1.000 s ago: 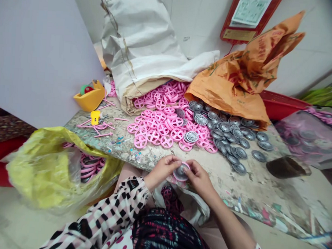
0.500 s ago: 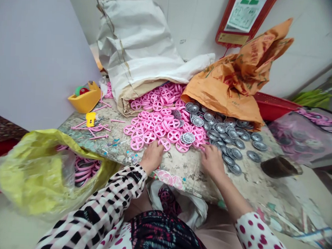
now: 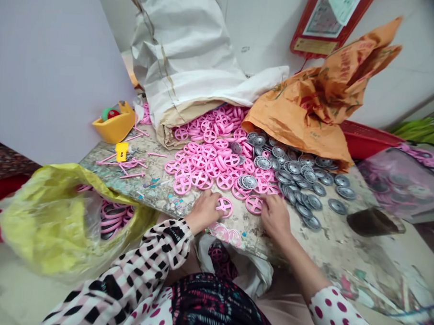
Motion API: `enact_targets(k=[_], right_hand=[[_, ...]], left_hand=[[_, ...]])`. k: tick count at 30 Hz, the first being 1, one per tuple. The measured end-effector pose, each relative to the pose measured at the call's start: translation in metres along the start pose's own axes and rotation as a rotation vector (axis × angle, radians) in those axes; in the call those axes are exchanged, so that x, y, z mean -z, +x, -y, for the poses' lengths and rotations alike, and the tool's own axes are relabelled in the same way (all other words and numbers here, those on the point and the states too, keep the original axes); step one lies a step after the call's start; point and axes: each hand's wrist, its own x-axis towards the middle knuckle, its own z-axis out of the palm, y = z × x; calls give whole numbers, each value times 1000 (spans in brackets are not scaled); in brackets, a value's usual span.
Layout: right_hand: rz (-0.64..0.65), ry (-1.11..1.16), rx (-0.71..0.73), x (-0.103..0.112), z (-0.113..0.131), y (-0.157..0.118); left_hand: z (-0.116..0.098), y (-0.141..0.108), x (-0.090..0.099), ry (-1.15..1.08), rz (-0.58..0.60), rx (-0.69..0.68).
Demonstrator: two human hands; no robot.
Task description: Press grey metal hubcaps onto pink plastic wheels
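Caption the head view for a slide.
Left hand and right hand each touch a pink wheel on a worn table, grey discs heaped by an orange sack.

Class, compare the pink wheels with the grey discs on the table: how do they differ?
The pink wheels have open gaps between their spokes; the grey discs have mostly filled faces. Most pink wheels lie by the mouth of the white sack, most grey discs by the orange sack. Both are round and lie heaped on the table.
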Motion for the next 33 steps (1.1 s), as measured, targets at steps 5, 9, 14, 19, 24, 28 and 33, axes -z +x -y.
enact_targets(k=[5, 9, 14, 19, 24, 28, 33], right_hand=[[3, 43, -87, -9, -2, 41], [-30, 326, -293, -31, 0, 65], [-118, 557, -447, -26, 9, 60], [-107, 445, 83, 12, 41, 13], [58, 162, 386, 10, 64, -32], [34, 157, 323, 9, 69, -41], [-49, 548, 21, 31, 71, -28]], left_hand=[[-8, -5, -9, -215, -59, 49], [-9, -6, -19, -557, -103, 152], [-9, -6, -12, -1234, 153, 426], [-11, -8, -6, -1530, 303, 513], [-19, -13, -13, -1647, 367, 435], [-22, -19, -12, -1589, 358, 358], [-28, -25, -6, -1542, 355, 233]])
